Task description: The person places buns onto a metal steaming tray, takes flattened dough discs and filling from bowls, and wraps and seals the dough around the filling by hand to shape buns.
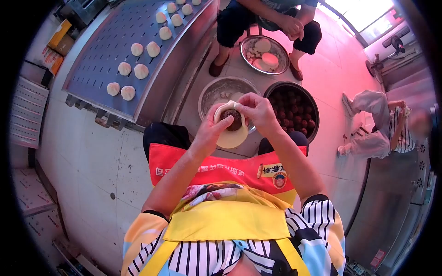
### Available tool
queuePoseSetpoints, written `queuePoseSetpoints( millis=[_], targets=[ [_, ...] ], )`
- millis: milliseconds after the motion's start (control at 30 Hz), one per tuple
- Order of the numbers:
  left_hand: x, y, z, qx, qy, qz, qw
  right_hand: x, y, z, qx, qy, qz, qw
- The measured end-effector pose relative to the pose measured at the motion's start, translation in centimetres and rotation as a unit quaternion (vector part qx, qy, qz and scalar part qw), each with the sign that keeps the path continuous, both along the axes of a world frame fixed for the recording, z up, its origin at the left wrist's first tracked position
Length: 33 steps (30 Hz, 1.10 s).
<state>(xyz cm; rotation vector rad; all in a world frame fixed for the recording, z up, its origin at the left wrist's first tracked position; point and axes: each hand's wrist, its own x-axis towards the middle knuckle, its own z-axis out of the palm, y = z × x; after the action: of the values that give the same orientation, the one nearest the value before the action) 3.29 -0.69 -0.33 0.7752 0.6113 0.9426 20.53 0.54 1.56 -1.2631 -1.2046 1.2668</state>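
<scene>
A round dough wrapper with a dark brown filling ball on it is held over my lap. My left hand cups the wrapper from the left, its thumb against the filling. With fingers pinched, my right hand grips the wrapper's far edge, which is folded up around the ball. Just beyond my hands is a metal bowl dusted with flour, partly hidden by them. To its right stands a black tub holding several dark filling balls.
At the far left, several white buns sit on a perforated metal tray. Another person sits opposite, a metal pan with dough rounds between their feet. A second person sits at the right.
</scene>
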Motion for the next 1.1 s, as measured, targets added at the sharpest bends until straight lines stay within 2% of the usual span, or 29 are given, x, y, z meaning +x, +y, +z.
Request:
queuePoseSetpoints(
  millis=[67,167,267,367,467,567,667,767,867,967,1067,1100],
  targets=[
    [-0.3,0.3,-0.4,-0.018,0.009,-0.011,1.000,0.4,0.1,-0.2,-0.027,0.011,0.047,0.998],
    [-0.9,0.5,0.1,-0.027,0.010,-0.040,0.999,0.2,-0.1,-0.6,-0.061,0.084,0.041,0.994],
    [-1.1,0.7,-0.2,-0.034,0.005,-0.042,0.999,0.4,-0.1,-1.2,-0.020,-0.023,0.057,0.998],
    [-1.0,0.7,-0.5,-0.030,0.034,0.005,0.999,-0.5,-0.5,-0.2,0.015,0.026,-0.017,0.999],
    [-1.3,0.8,-0.6,-0.001,0.074,-0.017,0.997,0.2,-0.2,0.1,-0.066,-0.018,0.069,0.995],
    [-1.4,0.7,-1.0,0.003,0.066,-0.027,0.997,0.5,-0.5,-0.2,0.002,-0.028,0.100,0.995],
    [-1.8,1.0,0.1,0.018,0.118,-0.052,0.991,0.5,-0.7,-0.1,0.035,0.003,0.092,0.995],
    [-2.2,1.9,-0.1,-0.014,0.106,-0.126,0.986,0.7,-1.0,-0.6,0.069,-0.077,0.121,0.987],
    [-2.1,2.1,-1.4,0.039,0.178,-0.047,0.982,0.3,-1.2,-0.7,0.075,-0.118,0.053,0.989],
    [-1.7,1.5,-0.7,0.059,0.238,-0.028,0.969,0.3,-0.7,-1.0,0.022,-0.098,0.056,0.993],
    [-1.9,1.3,-1.7,0.075,0.227,-0.043,0.970,0.6,-0.9,-1.2,0.065,-0.141,0.130,0.979],
    [-2.0,1.2,-1.7,0.079,0.224,-0.051,0.970,0.4,-1.0,-1.0,0.096,-0.142,0.123,0.978]
  ],
)
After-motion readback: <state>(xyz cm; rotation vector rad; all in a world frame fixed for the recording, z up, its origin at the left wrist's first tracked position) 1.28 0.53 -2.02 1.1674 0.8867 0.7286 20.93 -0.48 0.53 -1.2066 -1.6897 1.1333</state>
